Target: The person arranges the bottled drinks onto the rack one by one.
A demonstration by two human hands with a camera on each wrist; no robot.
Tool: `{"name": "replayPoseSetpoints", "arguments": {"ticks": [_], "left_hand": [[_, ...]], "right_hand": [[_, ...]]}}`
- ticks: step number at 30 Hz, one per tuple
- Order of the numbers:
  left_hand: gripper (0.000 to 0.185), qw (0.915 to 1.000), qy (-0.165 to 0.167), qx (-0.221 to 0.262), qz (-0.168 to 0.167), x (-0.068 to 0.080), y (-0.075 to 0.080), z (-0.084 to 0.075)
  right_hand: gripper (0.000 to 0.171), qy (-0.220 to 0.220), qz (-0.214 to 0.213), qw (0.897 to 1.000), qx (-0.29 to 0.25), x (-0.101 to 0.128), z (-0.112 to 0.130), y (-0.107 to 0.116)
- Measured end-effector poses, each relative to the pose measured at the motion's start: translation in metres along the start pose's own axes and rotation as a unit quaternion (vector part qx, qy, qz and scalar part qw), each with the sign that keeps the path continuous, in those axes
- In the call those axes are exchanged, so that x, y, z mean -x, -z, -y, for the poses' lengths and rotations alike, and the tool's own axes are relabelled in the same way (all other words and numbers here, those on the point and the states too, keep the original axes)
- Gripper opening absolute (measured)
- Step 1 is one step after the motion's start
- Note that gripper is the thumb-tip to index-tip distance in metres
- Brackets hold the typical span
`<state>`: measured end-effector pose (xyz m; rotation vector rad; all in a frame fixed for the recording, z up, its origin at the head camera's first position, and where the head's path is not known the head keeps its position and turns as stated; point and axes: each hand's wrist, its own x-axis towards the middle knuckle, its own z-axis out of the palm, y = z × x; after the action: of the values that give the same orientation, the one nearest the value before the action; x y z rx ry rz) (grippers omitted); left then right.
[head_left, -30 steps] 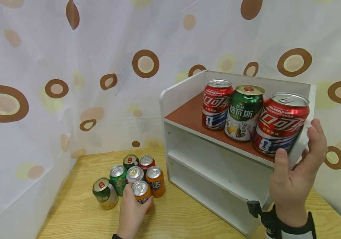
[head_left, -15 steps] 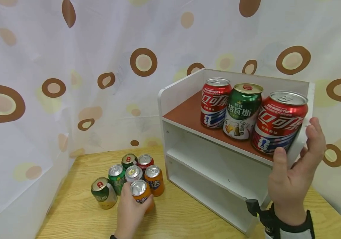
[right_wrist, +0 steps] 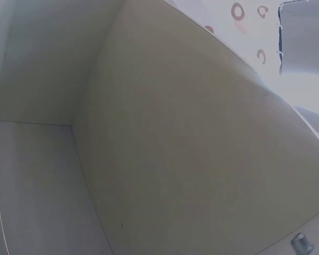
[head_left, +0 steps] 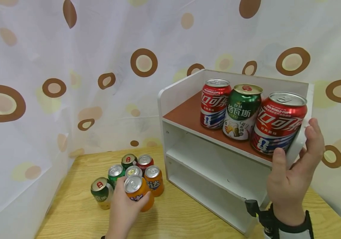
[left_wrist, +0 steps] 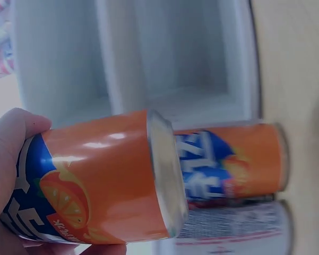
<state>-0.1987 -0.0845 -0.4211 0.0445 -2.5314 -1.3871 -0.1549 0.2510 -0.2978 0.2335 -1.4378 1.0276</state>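
Orange can (head_left: 136,196) sits in the left hand (head_left: 125,212), whose fingers wrap its side; it is tilted and raised just above the table (head_left: 188,222), at the near edge of the can cluster (head_left: 128,172) left of the shelf (head_left: 218,159). A second orange can (head_left: 154,180) stands just beyond it. The right hand (head_left: 291,186) clasps the shelf's near right panel, thumb on the front edge, fingers curled behind. Three cans (head_left: 242,111) stand on the top tier, the nearest red can (head_left: 278,124) beside that thumb.
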Motion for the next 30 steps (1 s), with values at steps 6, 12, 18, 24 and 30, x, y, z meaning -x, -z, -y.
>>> {"name": "replayPoseSetpoints", "arguments": {"ticks": [6,12,18,24,30], "left_hand": [[0.074,0.9991,-0.037,0.012,0.016,-0.006,0.016,-0.025],[0.072,0.9963,-0.077,0.015,0.035,-0.019,0.033,-0.052],[0.072,0.9936,-0.100,0.027,0.045,-0.031,0.045,-0.076],[0.073,0.9901,-0.128,0.035,0.047,-0.043,0.050,-0.099],[0.073,0.9845,-0.161,0.054,0.045,-0.055,0.052,-0.122]], "right_hand": [[0.043,-0.001,0.003,1.000,0.003,0.001,-0.001,0.001],[0.045,0.000,0.002,1.000,0.006,0.001,-0.002,0.002],[0.046,0.003,0.008,1.000,0.012,0.002,-0.002,0.002],[0.047,0.005,0.008,1.000,0.013,0.002,-0.002,0.003],[0.047,0.012,0.005,1.000,0.018,0.001,-0.003,0.003]]}}
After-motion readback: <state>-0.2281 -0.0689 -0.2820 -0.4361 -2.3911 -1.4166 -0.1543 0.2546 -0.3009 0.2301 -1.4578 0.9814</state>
